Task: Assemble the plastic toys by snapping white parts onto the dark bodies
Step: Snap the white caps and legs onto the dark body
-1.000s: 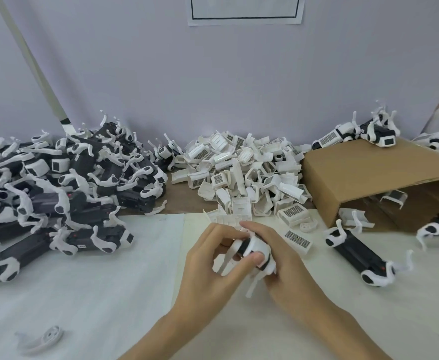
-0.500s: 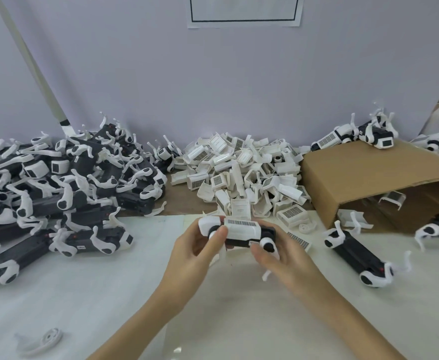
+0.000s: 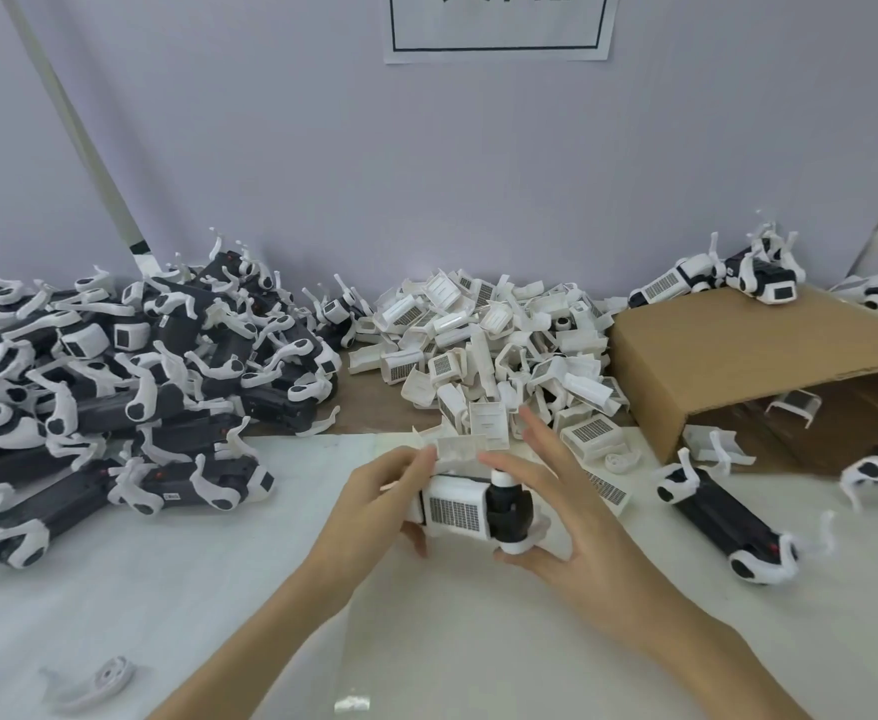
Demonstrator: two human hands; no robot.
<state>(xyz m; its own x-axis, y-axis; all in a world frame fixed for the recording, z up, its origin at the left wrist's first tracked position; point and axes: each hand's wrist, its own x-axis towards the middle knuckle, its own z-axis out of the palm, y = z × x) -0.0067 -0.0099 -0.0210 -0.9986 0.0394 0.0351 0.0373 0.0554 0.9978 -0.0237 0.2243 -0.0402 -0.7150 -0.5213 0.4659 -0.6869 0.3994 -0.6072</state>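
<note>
I hold one toy (image 3: 478, 506) just above the table's middle: a dark body with a white grille cover on top. My left hand (image 3: 379, 498) grips its left end, fingers over the top and thumb underneath. My right hand (image 3: 561, 517) is at its right end, thumb and a finger pinching the dark end piece with white caps while the other fingers stretch out toward the pile of loose white covers (image 3: 499, 350) behind.
Dark bodies with white legs lie heaped at the left (image 3: 114, 371). A tipped cardboard box (image 3: 748, 366) stands at the right with finished toys (image 3: 717, 278) on top. One dark toy (image 3: 722, 522) lies right of my hands. A white leg (image 3: 93, 685) lies front left.
I have turned the toy from upright in my hands to lying level with its grille cover up. My right fingers have spread open at its right end.
</note>
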